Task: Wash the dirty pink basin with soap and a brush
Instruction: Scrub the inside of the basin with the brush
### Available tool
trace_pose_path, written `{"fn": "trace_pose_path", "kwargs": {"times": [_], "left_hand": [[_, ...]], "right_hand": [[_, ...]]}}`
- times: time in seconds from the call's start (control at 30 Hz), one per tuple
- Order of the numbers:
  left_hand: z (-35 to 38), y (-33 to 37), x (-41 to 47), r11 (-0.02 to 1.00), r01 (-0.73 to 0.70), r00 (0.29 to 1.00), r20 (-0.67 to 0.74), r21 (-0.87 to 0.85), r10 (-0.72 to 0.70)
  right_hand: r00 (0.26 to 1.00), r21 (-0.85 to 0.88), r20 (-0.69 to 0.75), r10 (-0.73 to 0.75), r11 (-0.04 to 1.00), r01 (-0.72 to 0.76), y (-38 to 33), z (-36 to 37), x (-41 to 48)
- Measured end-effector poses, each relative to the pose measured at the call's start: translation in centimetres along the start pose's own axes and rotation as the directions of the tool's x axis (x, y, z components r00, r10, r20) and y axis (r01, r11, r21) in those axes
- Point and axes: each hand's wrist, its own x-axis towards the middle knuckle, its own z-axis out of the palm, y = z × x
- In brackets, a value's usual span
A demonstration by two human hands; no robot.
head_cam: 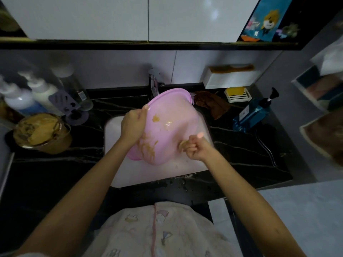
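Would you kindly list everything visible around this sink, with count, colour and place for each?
pink plastic basin: one, pink with brown smears, tilted over the sink
white rectangular sink: one, white, set in the counter
black veined countertop: one, black, around the sink
metal faucet: one, silver, behind the basin
brown cloth: one, brown, right of the basin
yellow soap bar in white dish: one, yellow, back right
blue pump bottle: one, blue, right counter
white pump bottles: at least two, white, back left
dirty round pot: one, brown-smeared, left counter
left hand: one, grips the basin's left rim
right hand: one, fingers curled at the basin's near side
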Motion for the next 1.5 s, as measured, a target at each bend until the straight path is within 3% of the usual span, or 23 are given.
{"fn": "trace_pose_path", "kwargs": {"times": [0.1,0.17,0.27,0.37,0.5,0.6,0.7,0.77,0.83,0.9,1.0,1.07,1.17,1.23,1.33,1.4,1.5], "left_hand": [[-0.1,-0.1,0.0,1.0,0.003,1.0,-0.005,0.012,-0.003],[-0.4,-0.4,0.3,1.0,0.01,1.0,-0.022,0.007,-0.01],[-0.6,-0.4,0.3,1.0,0.015,1.0,-0.013,0.009,-0.015],[-0.1,0.0,0.1,1.0,-0.007,1.0,0.0,0.019,0.007],[0.0,0.1,0.5,0.999,0.003,1.0,0.005,0.049,-0.004],[-0.2,-0.2,0.9,0.999,0.016,1.0,-0.001,0.052,-0.016],[0.1,0.0,0.6,0.999,0.006,1.0,-0.001,0.047,-0.006],[0.2,0.0,0.5,0.999,0.01,1.0,-0.006,0.047,-0.01],[-0.1,-0.1,0.9,0.999,0.021,1.0,-0.015,0.044,-0.02],[-0.4,-0.2,1.3,0.999,0.033,0.999,-0.004,0.035,-0.033],[-0.2,-0.2,1.2,0.999,0.026,1.0,0.0,0.037,-0.026],[0.1,-0.1,0.8,0.999,0.017,1.0,0.001,0.035,-0.017],[-0.2,-0.2,1.2,0.999,0.026,1.0,-0.007,0.037,-0.026],[-0.6,-0.4,1.4,0.999,0.048,0.999,-0.01,0.025,-0.047],[-0.4,-0.5,1.1,0.999,0.03,0.999,-0.016,0.011,-0.03],[0.1,-0.3,0.8,1.0,0.017,1.0,-0.01,0.023,-0.017],[-0.1,-0.3,1.1,0.998,0.03,0.999,-0.014,0.048,-0.03]], "right_hand": [[0.998,-0.251,0.03,0.063,0.967,-0.053,1.5,1.5,0.2],[0.992,-0.269,0.083,0.09,0.961,-0.065,1.4,2.1,-0.8],[0.995,-0.042,-0.001,-0.096,0.995,0.096,0.2,-0.1,0.5],[0.96,-0.135,-0.119,-0.255,0.962,0.239,1.0,-2.3,3.2],[0.994,-0.328,-0.1,-0.047,0.945,0.012,3.6,-0.7,2.7],[0.996,-0.138,-0.091,0.008,0.99,-0.021,3.8,-1.1,2.7],[0.983,0.056,-0.143,-0.114,0.991,0.123,2.6,-2.7,4.0],[0.981,-0.075,-0.149,-0.125,0.99,0.115,2.6,-1.7,4.1],[0.995,-0.22,-0.094,-0.033,0.975,0.012,3.6,-0.3,3.4],[0.999,-0.176,-0.048,0.015,0.984,-0.023,4.2,-0.6,3.2],[0.993,-0.026,-0.086,-0.075,0.997,0.073,2.6,-2.3,3.8],[0.99,-0.131,-0.1,-0.1,0.988,0.087,2.1,-1.8,3.8],[0.998,-0.28,-0.015,0.066,0.958,-0.067,3.5,0.7,2.2],[0.997,-0.173,0.009,0.081,0.982,-0.078,2.9,0.9,1.5],[0.996,-0.026,-0.042,-0.075,0.997,0.074,-0.7,-0.7,1.2],[0.992,-0.14,-0.023,-0.124,0.983,0.12,-1.5,0.0,0.8],[0.991,-0.435,0.077,0.105,0.898,-0.061,2.9,4.0,-0.4]]}}
